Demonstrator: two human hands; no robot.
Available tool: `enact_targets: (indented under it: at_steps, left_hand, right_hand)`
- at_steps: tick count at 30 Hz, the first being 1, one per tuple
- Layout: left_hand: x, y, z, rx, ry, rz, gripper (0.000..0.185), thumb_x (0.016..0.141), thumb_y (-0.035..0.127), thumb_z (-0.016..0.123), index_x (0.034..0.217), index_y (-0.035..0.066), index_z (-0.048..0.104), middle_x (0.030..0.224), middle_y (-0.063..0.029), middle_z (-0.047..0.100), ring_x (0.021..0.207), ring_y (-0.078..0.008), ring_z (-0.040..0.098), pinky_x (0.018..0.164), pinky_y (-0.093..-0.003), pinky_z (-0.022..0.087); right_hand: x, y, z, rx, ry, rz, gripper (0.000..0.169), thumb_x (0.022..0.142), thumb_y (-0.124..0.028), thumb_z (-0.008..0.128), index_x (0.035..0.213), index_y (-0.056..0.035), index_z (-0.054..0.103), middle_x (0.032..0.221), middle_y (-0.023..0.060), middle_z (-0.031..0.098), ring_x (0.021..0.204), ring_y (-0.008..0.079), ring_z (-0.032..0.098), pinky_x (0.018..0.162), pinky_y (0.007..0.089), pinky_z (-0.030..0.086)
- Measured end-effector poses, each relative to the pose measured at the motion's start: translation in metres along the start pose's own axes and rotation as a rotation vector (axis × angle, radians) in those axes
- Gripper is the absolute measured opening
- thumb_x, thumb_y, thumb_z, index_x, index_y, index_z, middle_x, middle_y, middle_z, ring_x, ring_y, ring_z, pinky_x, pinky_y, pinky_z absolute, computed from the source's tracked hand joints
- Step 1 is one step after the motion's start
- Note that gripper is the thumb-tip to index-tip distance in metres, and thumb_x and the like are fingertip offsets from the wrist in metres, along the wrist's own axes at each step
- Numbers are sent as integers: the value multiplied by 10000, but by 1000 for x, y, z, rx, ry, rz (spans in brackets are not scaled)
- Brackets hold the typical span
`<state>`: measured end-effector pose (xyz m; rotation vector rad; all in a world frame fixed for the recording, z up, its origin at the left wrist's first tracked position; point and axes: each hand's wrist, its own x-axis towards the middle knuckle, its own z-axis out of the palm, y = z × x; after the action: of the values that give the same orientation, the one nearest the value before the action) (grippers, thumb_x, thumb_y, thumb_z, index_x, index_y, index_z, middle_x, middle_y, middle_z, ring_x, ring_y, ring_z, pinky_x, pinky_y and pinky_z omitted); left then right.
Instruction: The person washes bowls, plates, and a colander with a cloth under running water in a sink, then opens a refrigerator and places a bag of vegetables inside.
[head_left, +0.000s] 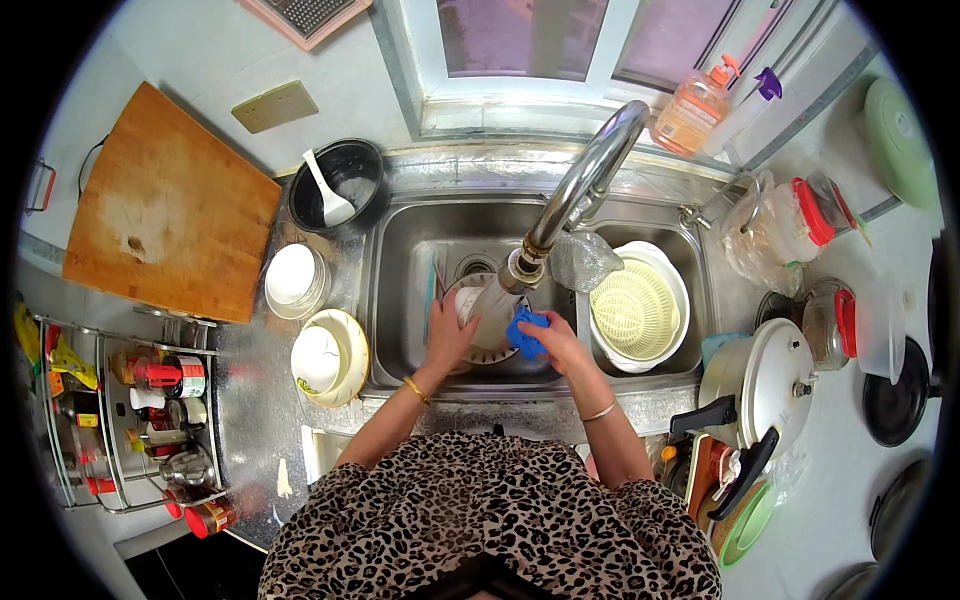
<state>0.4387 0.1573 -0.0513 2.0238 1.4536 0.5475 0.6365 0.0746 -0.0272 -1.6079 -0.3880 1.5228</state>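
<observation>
Over the left basin of the stainless steel sink (405, 225), my left hand (448, 341) grips a small white dish (466, 301), partly hidden by my fingers. A crumpled blue cloth (526, 332) is held in my right hand (559, 345), just right of the dish. From the chrome faucet (592, 176) a stream of water falls between my hands. Below them sits a round, pale dish (491, 341) with a patterned rim, largely covered by hands and water. Thin sticks, perhaps chopsticks (433, 281), lean beside my left hand.
A yellow colander (634, 311) sits in a white basin in the right sink bowl. Stacked bowls (292, 274) and a black pot (337, 184) with a white rice paddle stand left. A pressure cooker (772, 390) stands right. Mesh (585, 261) hangs over the divider.
</observation>
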Motion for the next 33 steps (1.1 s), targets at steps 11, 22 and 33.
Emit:
enact_targets:
  at_steps: [11,22,33]
  left_hand:
    - [30,-26,-14,-219,-90,-57,617,818,298,650,1317,93,351,1143,-121,476,1079,-286,492,749,-426,540]
    - [-3,20,15,-1107,-469,-588,569,930,509,397,1369,159,307,1294,-62,431,1150,-246,482,768,-480,528]
    - [10,18,-9,-1070,-713,-487,570,930,574,299,1312,163,398,1162,-51,570,968,-194,610,700,-385,544]
  right_hand:
    - [12,14,7,193,156,-216,360,833,-172,626,1120,-15,476,1006,87,582,854,143,588,711,277,493]
    - [49,23,96,-60,469,-363,403,774,-130,594,1133,10,478,1018,204,594,915,391,586,786,442,459]
    - [-3,-39,36,-1910,-217,-932,197,739,-143,587,914,-89,657,897,104,624,902,276,611,771,407,482]
